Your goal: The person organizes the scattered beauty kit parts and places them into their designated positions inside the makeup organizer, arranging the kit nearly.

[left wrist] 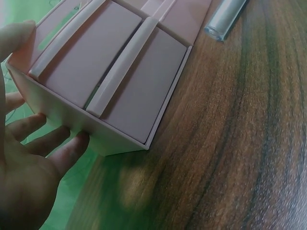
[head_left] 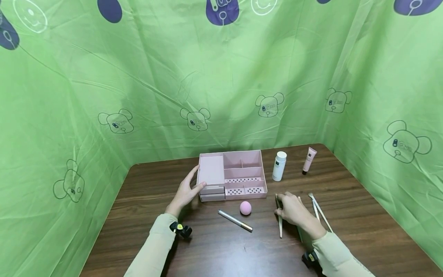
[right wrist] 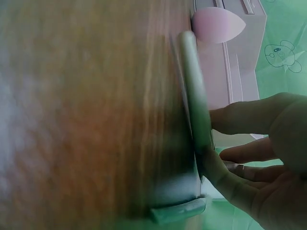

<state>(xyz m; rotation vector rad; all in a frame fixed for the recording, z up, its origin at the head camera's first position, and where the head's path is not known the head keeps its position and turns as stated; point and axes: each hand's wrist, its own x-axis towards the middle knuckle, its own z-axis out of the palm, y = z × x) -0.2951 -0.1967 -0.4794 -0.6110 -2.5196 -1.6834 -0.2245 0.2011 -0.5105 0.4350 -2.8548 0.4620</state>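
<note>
Arms in pale sleeves reached up from the lower edge of the head view, the left slanting rightward and the right slanting leftward. The left hand lay against the left side of the pink box, near the centre of the frame; its thumb rested at the upper front corner while the other fingers spread loosely along the side wall, unclenched. Right of centre, the right hand arched over the table, thumb and forefinger pinching a makeup brush. The right wrist view was smeared, so whether that brush touched the table was hard to say. Two brushes lay farther right; a pink sponge and a silver pen lay at lower centre.
</note>
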